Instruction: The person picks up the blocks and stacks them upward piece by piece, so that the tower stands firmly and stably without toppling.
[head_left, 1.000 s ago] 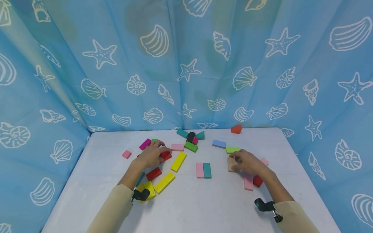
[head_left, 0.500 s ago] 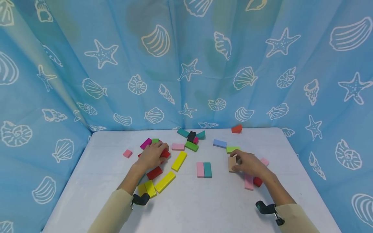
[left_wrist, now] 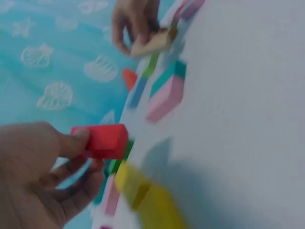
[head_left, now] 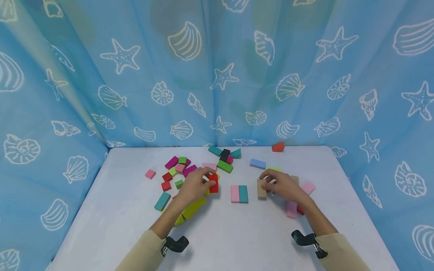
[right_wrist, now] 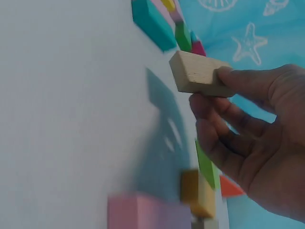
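Note:
My left hand [head_left: 196, 185] pinches a red block [head_left: 213, 183] between thumb and fingers, held up over the table right of the left-hand pile. In the left wrist view this red block [left_wrist: 107, 141] hangs above the white surface. My right hand [head_left: 284, 185] grips a plain wooden block [head_left: 262, 189] by its right side; the right wrist view shows the wooden block [right_wrist: 198, 72] raised, its shadow below. Between both hands lie a pink block [head_left: 235, 194] and a teal block [head_left: 243, 194], flat and side by side.
Left of centre lie several loose blocks, including a teal one [head_left: 162, 201] and long yellow ones [head_left: 194, 208]. A black block [head_left: 225, 154] leans among others at the back. A blue block [head_left: 257, 163] and an orange block [head_left: 278, 147] sit back right; pink blocks [head_left: 308, 187] lie by my right forearm.
My left hand has taken the red block out of the left pile and carried it right, uncovering small blocks there. My right hand has moved slightly left with the wooden block.

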